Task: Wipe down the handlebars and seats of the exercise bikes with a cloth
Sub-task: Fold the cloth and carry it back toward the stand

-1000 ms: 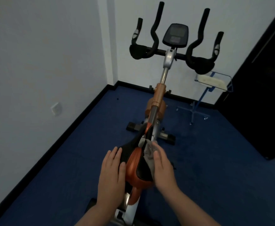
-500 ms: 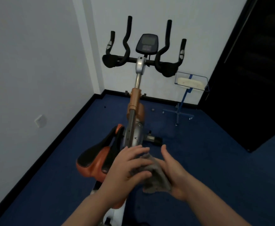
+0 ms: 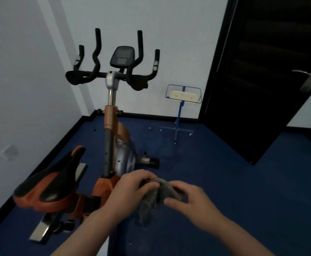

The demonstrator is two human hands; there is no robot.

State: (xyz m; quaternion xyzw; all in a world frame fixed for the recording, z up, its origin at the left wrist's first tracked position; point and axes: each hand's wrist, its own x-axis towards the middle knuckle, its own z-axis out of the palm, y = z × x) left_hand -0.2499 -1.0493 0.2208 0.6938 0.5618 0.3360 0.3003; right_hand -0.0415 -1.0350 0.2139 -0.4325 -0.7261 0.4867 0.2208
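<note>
Head view: left hand (image 3: 130, 189) and right hand (image 3: 189, 202) both pinch the grey cloth (image 3: 156, 194), bunched just right of the seat (image 3: 51, 187). Best refold to a clean face before the handlebars (image 3: 112, 74) beyond the seat. Blue carpet (image 3: 243, 182), white walls, dark door (image 3: 261, 71).

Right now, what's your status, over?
Both hands, left and right, gripping grey cloth. Clear of seat. Handlebars ahead, nothing blocking.
</note>
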